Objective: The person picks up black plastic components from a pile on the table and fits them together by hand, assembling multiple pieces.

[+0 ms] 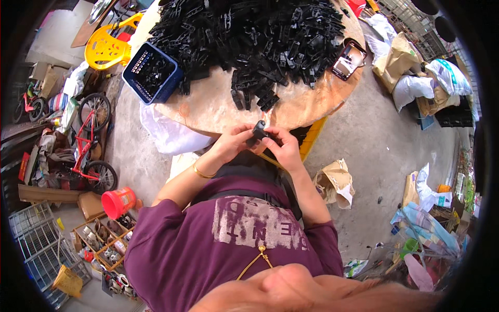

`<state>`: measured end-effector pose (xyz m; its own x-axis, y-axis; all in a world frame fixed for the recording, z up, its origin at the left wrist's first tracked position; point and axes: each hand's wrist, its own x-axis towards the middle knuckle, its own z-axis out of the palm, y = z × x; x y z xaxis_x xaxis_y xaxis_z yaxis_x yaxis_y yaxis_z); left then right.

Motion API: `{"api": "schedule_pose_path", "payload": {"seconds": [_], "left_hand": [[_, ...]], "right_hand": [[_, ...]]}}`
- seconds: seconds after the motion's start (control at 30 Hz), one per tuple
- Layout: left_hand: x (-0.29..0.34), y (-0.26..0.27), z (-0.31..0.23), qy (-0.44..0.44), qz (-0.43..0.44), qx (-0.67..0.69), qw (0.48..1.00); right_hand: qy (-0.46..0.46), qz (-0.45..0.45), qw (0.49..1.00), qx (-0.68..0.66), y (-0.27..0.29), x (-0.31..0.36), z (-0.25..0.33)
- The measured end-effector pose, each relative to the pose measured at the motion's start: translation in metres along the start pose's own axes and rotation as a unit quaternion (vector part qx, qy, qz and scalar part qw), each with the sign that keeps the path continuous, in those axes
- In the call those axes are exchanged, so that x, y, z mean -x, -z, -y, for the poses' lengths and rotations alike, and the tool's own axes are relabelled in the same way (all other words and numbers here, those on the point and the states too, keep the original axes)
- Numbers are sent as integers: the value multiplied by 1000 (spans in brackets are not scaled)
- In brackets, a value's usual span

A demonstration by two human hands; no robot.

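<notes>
I see the round worktop (218, 106) filling the upper centre, heaped with black plastic clips (260, 36). A blue crate (153, 73) sits at its left edge. At frame centre, my left hand (231, 144) and right hand (283, 148) together pinch one black clip (259, 128).

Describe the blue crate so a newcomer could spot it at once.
Start at the round wooden table heaped with black plastic parts. At the heap's left side, on the table's edge, stands the blue crate, a square open-topped box with some of the same black parts inside. It is the only blue container on the table.
</notes>
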<state>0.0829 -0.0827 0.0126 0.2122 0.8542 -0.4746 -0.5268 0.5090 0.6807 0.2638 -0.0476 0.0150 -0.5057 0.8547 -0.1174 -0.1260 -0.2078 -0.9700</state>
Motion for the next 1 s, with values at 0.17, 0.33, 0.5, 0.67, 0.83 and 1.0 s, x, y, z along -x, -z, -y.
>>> {"api": "schedule_pose_path", "payload": {"seconds": [0.17,0.33,0.5,0.67,0.83,1.0], "left_hand": [[7,-2,-2,63,-42,-26,997],[5,7,-10,64,17,-150,986],[9,12,-22,61,68,-115,989],[8,26,-25,47,145,-11,988],[15,37,-32,89,175,1,980],[24,35,-23,47,151,-71,985]], "right_hand": [[60,-7,992,106,-1,16,6],[155,-47,938,307,-14,28,7],[81,-119,972,188,-39,31,-3],[24,-169,985,16,-64,25,-10],[-9,-124,992,36,-69,29,-5],[-86,-81,983,-140,-65,35,-12]]}}
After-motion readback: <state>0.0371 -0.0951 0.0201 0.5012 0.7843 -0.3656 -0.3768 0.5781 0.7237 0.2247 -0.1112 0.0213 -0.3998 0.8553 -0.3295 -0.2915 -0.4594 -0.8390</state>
